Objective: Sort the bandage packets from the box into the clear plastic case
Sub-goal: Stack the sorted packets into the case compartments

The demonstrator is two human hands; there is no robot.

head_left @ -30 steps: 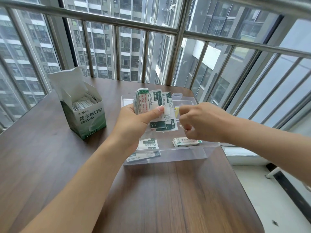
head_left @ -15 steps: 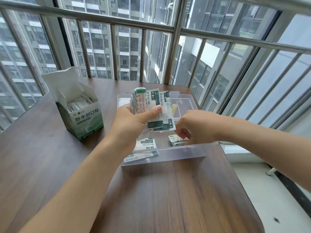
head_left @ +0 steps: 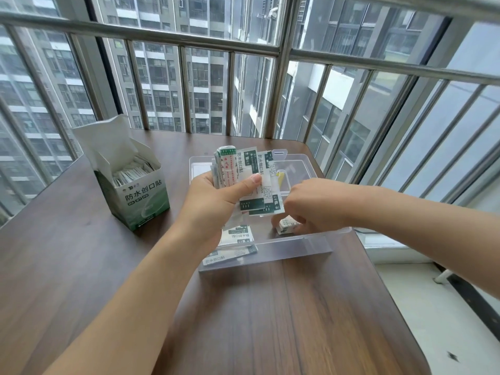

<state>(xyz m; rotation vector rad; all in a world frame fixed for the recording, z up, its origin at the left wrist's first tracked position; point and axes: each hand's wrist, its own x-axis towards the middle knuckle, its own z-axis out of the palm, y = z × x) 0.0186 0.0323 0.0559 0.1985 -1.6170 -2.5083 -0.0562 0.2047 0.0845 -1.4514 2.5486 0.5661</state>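
My left hand (head_left: 213, 201) is shut on a fanned bunch of white-and-green bandage packets (head_left: 255, 185), held upright over the clear plastic case (head_left: 297, 248). My right hand (head_left: 316, 204) reaches down into the case's near right compartment, its fingertips pinched on a small stack of packets (head_left: 287, 225) lying there. Larger packets (head_left: 237, 236) lie flat in the near left compartment. The open green-and-white box (head_left: 140, 196) stands to the left, with more packets (head_left: 132, 171) inside it.
Everything sits on a dark wooden table (head_left: 243, 320), whose right edge (head_left: 378, 280) runs close beside the case. A metal window railing (head_left: 281, 77) stands right behind the table. The case's open lid (head_left: 292, 163) lies flat on the far side.
My right hand has moved from beside the fanned bunch down into the near right compartment, onto the small stack. My left hand has kept its bunch nearly still.
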